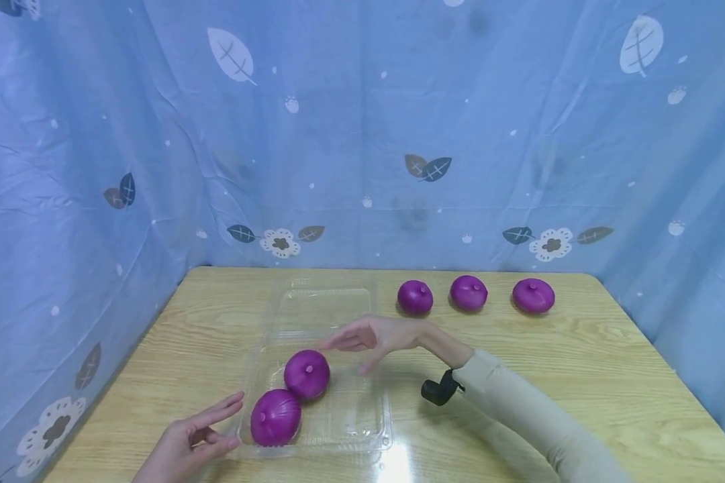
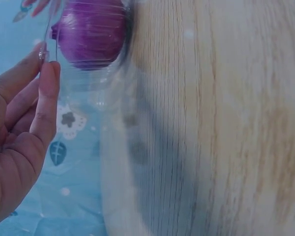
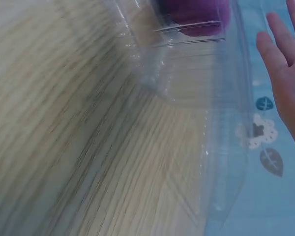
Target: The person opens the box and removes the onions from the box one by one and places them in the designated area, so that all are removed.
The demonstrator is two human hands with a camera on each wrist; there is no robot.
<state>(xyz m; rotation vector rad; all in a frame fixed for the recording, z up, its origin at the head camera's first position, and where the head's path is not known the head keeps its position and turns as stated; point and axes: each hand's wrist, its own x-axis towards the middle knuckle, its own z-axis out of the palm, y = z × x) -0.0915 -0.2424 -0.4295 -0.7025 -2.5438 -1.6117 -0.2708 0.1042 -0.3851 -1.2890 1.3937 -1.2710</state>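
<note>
A clear plastic clamshell box (image 1: 338, 439) lies opened out on the table, its lid (image 1: 329, 305) folded away to the back. Two purple onions (image 1: 307, 374) sit side by side in the left part of its base. At the box's left edge is my left hand (image 1: 190, 439); the left wrist view shows finger and thumb pinching the clear rim (image 2: 44, 55) beside an onion (image 2: 91, 34). Over the box, right of the rear onion, my right hand (image 1: 377, 335) hangs with fingers extended and holds nothing. In the right wrist view its fingers (image 3: 280, 49) are spread apart.
Three more purple onions (image 1: 415, 297) stand in a row along the back right of the wooden table (image 1: 580, 376). A blue patterned curtain (image 1: 362, 134) closes off the back and sides. A small black device (image 1: 440, 389) hangs at my right wrist.
</note>
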